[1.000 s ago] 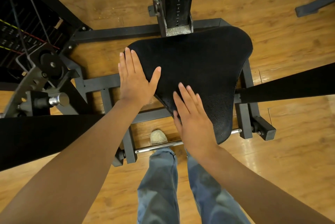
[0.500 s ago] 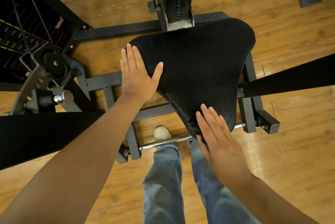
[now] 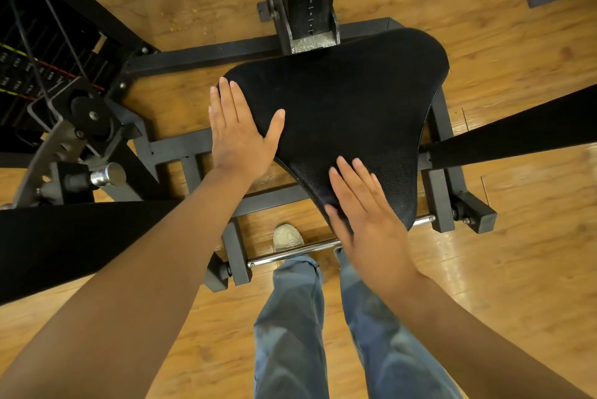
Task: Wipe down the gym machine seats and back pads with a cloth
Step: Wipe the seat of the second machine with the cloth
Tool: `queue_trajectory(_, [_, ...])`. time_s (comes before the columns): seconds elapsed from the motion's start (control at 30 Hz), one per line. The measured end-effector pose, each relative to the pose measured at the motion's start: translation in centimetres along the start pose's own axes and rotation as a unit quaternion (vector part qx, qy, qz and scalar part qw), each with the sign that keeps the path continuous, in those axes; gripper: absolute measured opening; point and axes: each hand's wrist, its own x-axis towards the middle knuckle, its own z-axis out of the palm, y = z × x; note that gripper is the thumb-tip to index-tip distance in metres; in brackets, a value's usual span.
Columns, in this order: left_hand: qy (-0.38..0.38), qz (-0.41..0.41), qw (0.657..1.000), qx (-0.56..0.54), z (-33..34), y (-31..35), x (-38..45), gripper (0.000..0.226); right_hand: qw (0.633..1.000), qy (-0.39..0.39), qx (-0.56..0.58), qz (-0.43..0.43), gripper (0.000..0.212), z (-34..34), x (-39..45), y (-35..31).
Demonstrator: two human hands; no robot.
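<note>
Both arms are bare, with no sleeves; the left hand [image 3: 240, 137] and the right hand [image 3: 371, 214] wear no gloves and no rings; the legs are in loose blue jeans [image 3: 290, 327] with pale, faded patches; one light, whitish shoe [image 3: 287, 237] peeks out below.

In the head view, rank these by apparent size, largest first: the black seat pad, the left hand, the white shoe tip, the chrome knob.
1. Black seat pad.
2. Left hand, though it sits nearer the camera than the floor items.
3. White shoe tip and chrome knob look alike; the shoe is partly hidden, so no ranking between them.
</note>
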Motion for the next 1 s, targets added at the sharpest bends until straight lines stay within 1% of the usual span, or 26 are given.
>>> queue_trajectory(0.13, [0.002, 0.001, 1.000, 0.000, 0.0, 0.0, 0.1, 0.088, 1.000, -0.019, 0.000, -0.016, 0.051, -1.6, -4.5, 2.3])
queue_trajectory(0.2, [0.004, 0.005, 1.000, -0.004, 0.0, -0.1, 0.1, 0.088, 1.000, -0.011, 0.009, -0.023, 0.051, -1.7, -5.6, 3.1])
queue_trajectory(0.33, [0.007, 0.006, 1.000, 0.001, -0.1, -0.2, 0.0, 0.088, 0.998, 0.024, 0.041, -0.039, 0.043, -0.7, -3.4, 3.0])
queue_trajectory(0.43, [0.007, 0.004, 1.000, 0.003, 0.0, -0.1, 0.0, 0.088, 0.997, 0.050, 0.054, -0.015, 0.040, -0.5, -0.7, 2.9])
queue_trajectory(0.53, [0.007, 0.003, 1.000, 0.008, 0.0, -0.1, 0.0, 0.088, 0.997, 0.057, 0.052, 0.000, 0.040, -0.5, 0.6, 3.0])
queue_trajectory(0.73, [0.001, -0.001, 1.000, 0.013, -0.1, 0.0, -0.1, 0.088, 0.990, 0.071, 0.074, 0.096, 0.039, -0.2, 5.9, 5.3])
queue_trajectory(0.8, [0.001, -0.002, 1.000, 0.013, -0.1, 0.0, -0.1, 0.088, 0.988, 0.067, 0.081, 0.109, 0.036, -0.2, 6.7, 5.8])
queue_trajectory(0.87, [0.000, -0.004, 1.000, 0.007, 0.0, 0.1, -0.1, 0.088, 0.990, 0.061, 0.078, 0.098, 0.037, -0.6, 5.6, 5.7])
queue_trajectory(1.0, [0.003, -0.009, 1.000, -0.004, -0.1, 0.3, -0.2, 0.087, 0.995, 0.041, 0.075, 0.059, 0.042, -1.7, -0.3, 4.7])
